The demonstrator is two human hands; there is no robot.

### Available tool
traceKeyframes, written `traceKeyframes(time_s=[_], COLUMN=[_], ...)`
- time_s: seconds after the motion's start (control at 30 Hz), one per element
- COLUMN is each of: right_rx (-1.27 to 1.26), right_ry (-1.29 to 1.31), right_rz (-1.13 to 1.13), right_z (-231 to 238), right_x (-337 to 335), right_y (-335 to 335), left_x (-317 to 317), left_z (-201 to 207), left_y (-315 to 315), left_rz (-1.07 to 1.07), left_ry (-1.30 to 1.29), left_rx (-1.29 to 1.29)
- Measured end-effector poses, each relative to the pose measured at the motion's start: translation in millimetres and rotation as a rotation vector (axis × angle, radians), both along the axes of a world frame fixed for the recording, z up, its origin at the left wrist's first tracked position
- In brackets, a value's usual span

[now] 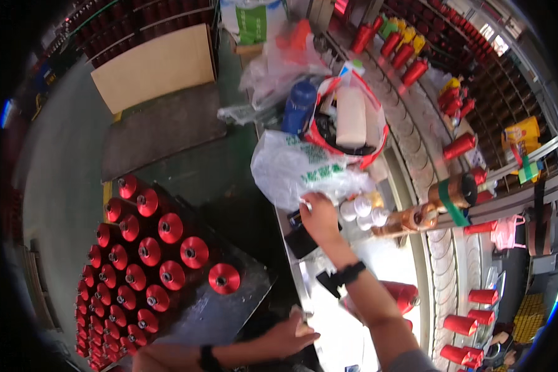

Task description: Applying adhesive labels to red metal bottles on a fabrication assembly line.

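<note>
My right hand (321, 220) reaches over the edge of the bright worktable (344, 335), beside a black box-like object (301, 240) and a crinkled white plastic bag (291, 167). Its fingers are curled, and whatever lies between them is hidden. Just right of it, several small white bottles (359, 209) stand together. Lower down, my left hand (291, 336) is closed near the table's front edge, with a small pale piece showing at the fingers that I cannot make out. A red cylinder (400, 296) lies partly hidden behind my right forearm.
Rows of red cylinders with small necks (170, 227) stand at the left on a dark metal sheet (211, 316). A red-rimmed bag (381, 133) and a blue bottle (299, 105) are farther back. Right of the table, a roller conveyor (443, 273) runs past a brown-wrapped post (415, 218).
</note>
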State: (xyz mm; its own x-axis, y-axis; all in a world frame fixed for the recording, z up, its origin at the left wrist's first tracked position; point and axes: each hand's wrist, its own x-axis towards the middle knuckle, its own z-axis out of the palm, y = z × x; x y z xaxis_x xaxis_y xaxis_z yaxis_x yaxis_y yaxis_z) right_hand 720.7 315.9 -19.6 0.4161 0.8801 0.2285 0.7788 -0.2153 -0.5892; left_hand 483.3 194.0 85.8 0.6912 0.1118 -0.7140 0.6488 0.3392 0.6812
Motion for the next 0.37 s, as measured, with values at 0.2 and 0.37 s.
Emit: traceKeyframes(time_s=[0.2, 0.37], right_rx=[-0.128, -0.149], right_ry=[-0.12, -0.303], right_rz=[0.102, 0.176], right_z=[-12.6, -29.5], right_x=[15.4, 18.9], right_y=[45.1, 84.2], left_x=[30.1, 49.5], left_z=[54.2, 18.5], left_y=[177.6, 307.6], left_rz=[0.121, 0.426], left_ry=[-0.069, -0.133], left_rx=[0.325, 0.681])
